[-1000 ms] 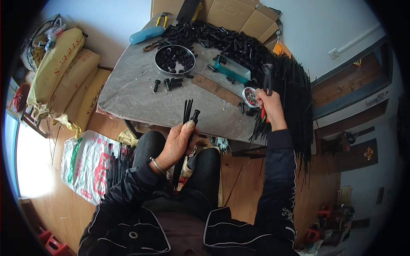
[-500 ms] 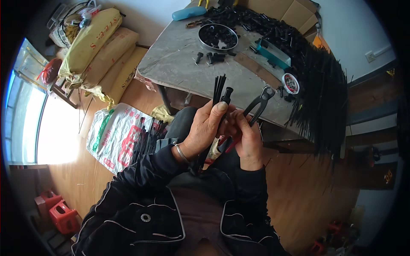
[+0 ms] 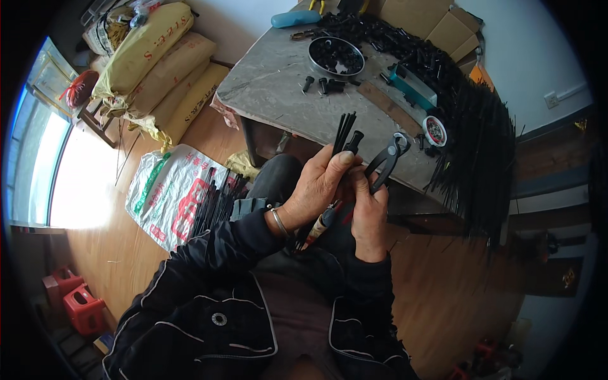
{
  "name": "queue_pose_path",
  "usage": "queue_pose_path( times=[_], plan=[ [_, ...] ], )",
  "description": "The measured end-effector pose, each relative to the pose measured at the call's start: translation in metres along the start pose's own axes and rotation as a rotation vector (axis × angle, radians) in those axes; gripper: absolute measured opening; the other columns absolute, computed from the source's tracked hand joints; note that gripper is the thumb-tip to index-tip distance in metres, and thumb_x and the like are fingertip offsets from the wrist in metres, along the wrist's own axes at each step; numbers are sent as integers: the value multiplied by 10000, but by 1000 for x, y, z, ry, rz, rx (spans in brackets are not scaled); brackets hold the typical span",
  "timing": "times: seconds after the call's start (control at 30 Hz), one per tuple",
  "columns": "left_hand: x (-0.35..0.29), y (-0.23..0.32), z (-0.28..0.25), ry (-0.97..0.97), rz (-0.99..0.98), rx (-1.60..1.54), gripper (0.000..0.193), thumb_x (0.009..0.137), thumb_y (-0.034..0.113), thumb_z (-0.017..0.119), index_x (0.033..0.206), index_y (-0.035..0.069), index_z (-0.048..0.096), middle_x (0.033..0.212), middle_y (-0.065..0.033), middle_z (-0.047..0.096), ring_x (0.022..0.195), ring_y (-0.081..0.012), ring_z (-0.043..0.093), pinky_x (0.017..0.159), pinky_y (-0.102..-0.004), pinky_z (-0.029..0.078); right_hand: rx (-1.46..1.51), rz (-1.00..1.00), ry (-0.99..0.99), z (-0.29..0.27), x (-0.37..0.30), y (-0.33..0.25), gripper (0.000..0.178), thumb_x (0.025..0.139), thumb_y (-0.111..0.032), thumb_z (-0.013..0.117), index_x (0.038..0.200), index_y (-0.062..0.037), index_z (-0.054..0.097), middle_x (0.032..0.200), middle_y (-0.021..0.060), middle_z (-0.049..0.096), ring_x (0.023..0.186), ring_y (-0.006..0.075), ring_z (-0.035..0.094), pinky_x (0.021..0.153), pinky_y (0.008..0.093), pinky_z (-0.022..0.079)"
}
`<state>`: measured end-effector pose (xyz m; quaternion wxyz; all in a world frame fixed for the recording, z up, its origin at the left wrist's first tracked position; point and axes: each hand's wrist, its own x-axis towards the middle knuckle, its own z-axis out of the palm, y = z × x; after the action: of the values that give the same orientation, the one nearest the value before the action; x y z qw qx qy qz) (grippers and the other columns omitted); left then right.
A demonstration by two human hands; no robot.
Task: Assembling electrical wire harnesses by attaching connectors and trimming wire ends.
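My left hand [image 3: 318, 182] is closed around a bundle of thin black rods [image 3: 342, 133], whose tips stick up past the fingers. Under its thumb, beside the rods, is a black tube-shaped fitting with a flared end [image 3: 356, 139]. My right hand [image 3: 369, 220] grips a pair of end-cutting pincers [image 3: 382, 164] with a dark head and red on the handles. The pincers' head points up and away, just right of the fitting. Both hands are close together in front of the table's near edge, and my right fingertips are partly hidden.
On the grey table [image 3: 272, 95] are a round tin [image 3: 311, 58] of black parts, a flat strip [image 3: 389, 106], a teal box [image 3: 411, 88], a small round dish [image 3: 435, 131] and heaped black rods [image 3: 472, 152]. More rods [image 3: 218, 199] lie on a white sack [image 3: 166, 218] at left.
The whole view has shifted slightly. My hands sit a little further right in the picture, and the pincers' head has turned. Both hands keep hold of the same things.
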<state>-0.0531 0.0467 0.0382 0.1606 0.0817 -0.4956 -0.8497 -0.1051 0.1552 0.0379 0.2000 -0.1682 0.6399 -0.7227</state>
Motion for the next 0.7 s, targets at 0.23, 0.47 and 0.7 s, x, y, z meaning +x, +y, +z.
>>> queue_pose_path(
  times=[0.23,0.47,0.7],
  plan=[
    [0,-5,-4,34,23,37,374,991,382,504,1006,14,569,706,-1,568,508,-42,481,435,-198,370,19,32,25,4,-1,1,274,985,-293,542,916,-33,592,672,6,569,532,87,536,463,212,378],
    [-1,-2,-4,48,19,70,384,988,381,513,1003,2,577,747,-19,602,560,-40,505,475,-200,398,-6,7,19,8,-8,-7,252,991,-250,536,1032,-13,610,842,-6,595,746,75,549,652,226,445],
    [-3,3,-9,-37,74,170,468,993,444,464,1081,0,585,774,-33,620,572,-59,521,492,-216,414,-123,-100,-70,-6,-3,-2,323,925,-305,634,1046,-6,611,836,-7,596,701,80,545,634,227,444]
  ],
)
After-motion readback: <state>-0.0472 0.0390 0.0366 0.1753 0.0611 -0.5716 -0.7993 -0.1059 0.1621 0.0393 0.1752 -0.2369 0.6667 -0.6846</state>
